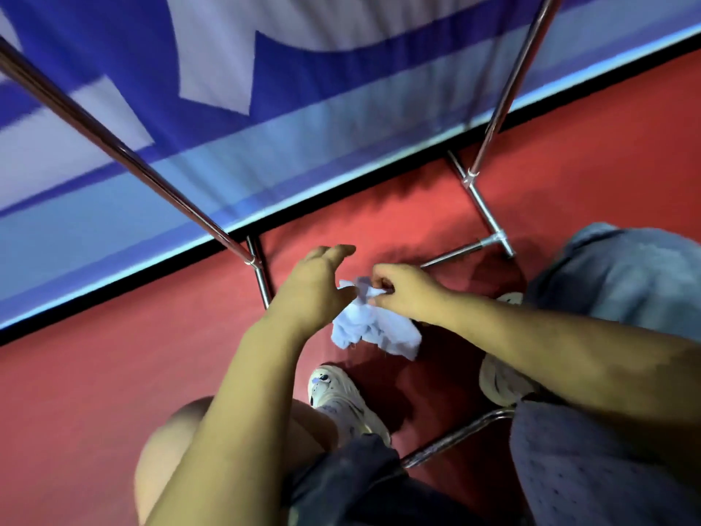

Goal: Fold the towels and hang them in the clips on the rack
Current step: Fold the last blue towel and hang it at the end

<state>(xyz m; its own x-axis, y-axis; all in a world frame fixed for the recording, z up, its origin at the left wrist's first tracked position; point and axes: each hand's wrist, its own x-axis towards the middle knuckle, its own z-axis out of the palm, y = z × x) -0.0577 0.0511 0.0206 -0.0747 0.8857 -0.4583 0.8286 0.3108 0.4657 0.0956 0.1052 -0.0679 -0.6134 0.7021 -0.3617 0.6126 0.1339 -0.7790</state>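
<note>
A small crumpled white towel [373, 326] hangs in the air above the red floor, between my two hands. My right hand [404, 294] pinches its bunched top edge. My left hand [316, 286] is beside it on the left, thumb against the cloth and fingers spread forward. The chrome rack [113, 146] stands in front of me, its slanted poles meeting the floor base bars near my hands. No clips are in view.
A blue and white banner wall [265, 108] runs behind the rack. My feet in pale sneakers [341, 400] stand on the red floor [95, 373]. A grey-blue cloth heap [622, 275] lies at right. Another chrome bar [455, 438] crosses near my legs.
</note>
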